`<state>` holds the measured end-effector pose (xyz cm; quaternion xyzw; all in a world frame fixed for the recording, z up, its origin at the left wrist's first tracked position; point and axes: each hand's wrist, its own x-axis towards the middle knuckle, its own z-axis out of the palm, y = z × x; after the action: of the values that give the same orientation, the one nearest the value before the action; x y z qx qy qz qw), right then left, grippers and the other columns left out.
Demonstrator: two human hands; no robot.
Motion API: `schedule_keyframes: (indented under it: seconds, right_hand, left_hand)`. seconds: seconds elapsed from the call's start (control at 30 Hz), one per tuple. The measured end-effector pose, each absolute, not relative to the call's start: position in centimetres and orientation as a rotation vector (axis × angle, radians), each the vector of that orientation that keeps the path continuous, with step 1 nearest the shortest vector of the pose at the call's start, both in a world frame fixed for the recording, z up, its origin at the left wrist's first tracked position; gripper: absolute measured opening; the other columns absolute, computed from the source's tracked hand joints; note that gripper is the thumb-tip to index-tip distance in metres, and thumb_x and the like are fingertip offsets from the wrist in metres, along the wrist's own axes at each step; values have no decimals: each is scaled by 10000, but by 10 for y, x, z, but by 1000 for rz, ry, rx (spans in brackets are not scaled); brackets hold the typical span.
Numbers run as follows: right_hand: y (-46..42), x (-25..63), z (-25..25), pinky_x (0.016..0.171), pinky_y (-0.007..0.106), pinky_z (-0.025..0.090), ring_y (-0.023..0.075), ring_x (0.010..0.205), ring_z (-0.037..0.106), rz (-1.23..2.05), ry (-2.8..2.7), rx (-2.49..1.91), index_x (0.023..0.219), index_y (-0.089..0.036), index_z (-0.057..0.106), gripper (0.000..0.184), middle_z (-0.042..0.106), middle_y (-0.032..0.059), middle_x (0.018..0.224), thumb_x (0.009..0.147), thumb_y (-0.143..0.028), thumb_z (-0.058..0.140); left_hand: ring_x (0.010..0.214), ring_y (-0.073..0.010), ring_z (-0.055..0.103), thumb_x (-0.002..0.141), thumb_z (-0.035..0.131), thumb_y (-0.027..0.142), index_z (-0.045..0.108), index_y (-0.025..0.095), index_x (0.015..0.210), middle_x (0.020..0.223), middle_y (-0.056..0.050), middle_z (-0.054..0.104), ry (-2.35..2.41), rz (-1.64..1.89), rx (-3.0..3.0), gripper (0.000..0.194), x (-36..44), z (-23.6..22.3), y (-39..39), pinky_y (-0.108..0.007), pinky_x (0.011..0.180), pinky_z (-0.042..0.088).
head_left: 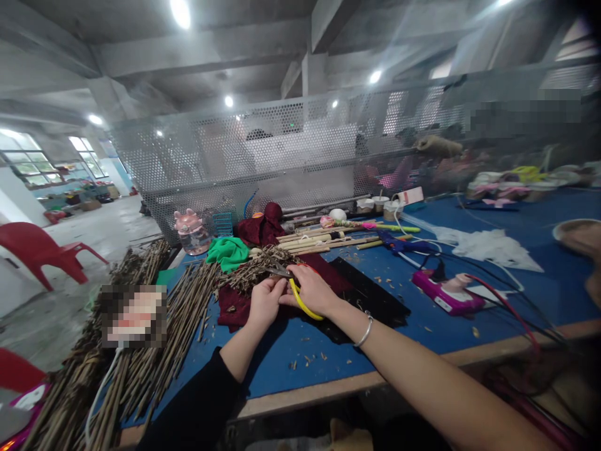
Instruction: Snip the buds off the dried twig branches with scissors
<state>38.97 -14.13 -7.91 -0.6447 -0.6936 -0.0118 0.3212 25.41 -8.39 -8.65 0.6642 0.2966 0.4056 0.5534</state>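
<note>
Gripping the scissors with yellow looped handles and grey metal blades (pixel 298 299), the right hand (pixel 310 289) worked over the near side of the blue worktop (pixel 277 382), its fingers wrapped about the handles and the blades aimed toward ten o'clock. The left hand (pixel 267 299) sat just beside it at nine o'clock, fingertips drawn together; whether they pinched anything could not be told. Toward ten o'clock from the hands, a tangled heap of thin, dry brown twigs (pixel 248 270) lay on a dark red cloth (pixel 231 316), the blade tips close to its right edge. The twigs looked light, stiff and brittle, apt to snap or shed if squeezed hard, so a gentle pinch on a thicker stalk seemed the better hold. The scissors looked rigid and fairly light, best held by the yellow loops, clear of the blades. Between eight and nine o'clock lay a spread of long, straight brown stems (pixel 171 329); a crumpled bright green cloth (pixel 228 252) sat at ten, beyond the heap, and a magenta power strip (pixel 444 295) at three.
</note>
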Motion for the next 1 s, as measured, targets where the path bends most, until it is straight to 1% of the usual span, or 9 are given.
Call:
schedule_keyframes:
  seconds: [0.1,0.2,0.33,0.43,0.53,0.63,0.7,0.83,1.0]
  right_hand:
    - [-144,390,-76,757,318,407,219,899,548,-22,-1821,-1700,1122,-185,476,630,576,89,968,648,-561,651]
    - [-146,391,-73,666,260,394,192,790,586,46,-1831,-1729,1025,-203,515,495,612,55,857,694,-557,614]
    - [-147,392,-72,581,223,358,177,703,607,116,-1827,-1774,946,-213,527,414,628,30,742,746,-574,545]
    - [-146,391,-74,603,236,368,194,763,611,57,-1826,-1807,1011,-211,513,478,633,49,813,725,-591,556]
    - [-144,390,-77,699,283,397,223,890,580,-25,-1857,-1792,1087,-192,481,597,606,85,941,673,-605,599]
    - [-142,390,-79,783,328,398,239,974,537,-35,-1877,-1775,1115,-179,465,656,574,104,994,637,-595,635]
    - [-142,391,-80,796,332,397,235,973,532,-30,-1877,-1758,1120,-178,460,645,568,101,993,648,-580,637]
    - [-143,390,-79,758,300,403,212,911,554,6,-1860,-1721,1071,-179,480,526,584,83,943,714,-548,596]
    - [-143,388,-77,719,294,401,212,869,565,20,-1820,-1766,1102,-180,469,559,585,86,953,710,-557,595]
  left_hand:
    - [645,-162,607,724,580,394,689,114,771,688,-59,683,709,991,1614,303,252,-86,-84,-244,628,468]
    - [631,-147,595,728,574,394,682,121,757,700,-50,680,701,991,1628,296,251,-84,-85,-229,604,459]
    - [604,-137,585,727,572,400,666,126,841,731,-46,672,708,932,1523,311,253,-83,-87,-231,566,465]
    - [613,-135,587,728,571,386,663,125,815,714,-43,670,717,970,1532,290,253,-83,-86,-231,590,467]
    - [595,-132,583,732,563,374,655,120,731,661,-39,665,749,1015,1559,270,252,-82,-86,-226,597,460]
    - [565,-129,572,729,562,366,656,119,714,644,-36,664,771,1020,1582,265,251,-80,-86,-221,574,451]
    - [575,-130,573,730,562,358,661,118,727,650,-35,664,761,1018,1601,260,251,-80,-87,-220,582,449]
    - [634,-137,579,727,571,364,668,121,781,703,-39,669,710,1015,1575,267,252,-84,-85,-226,631,451]
    - [554,-108,508,711,582,397,661,118,710,618,-15,621,719,957,1585,290,254,-88,-84,-200,535,393]
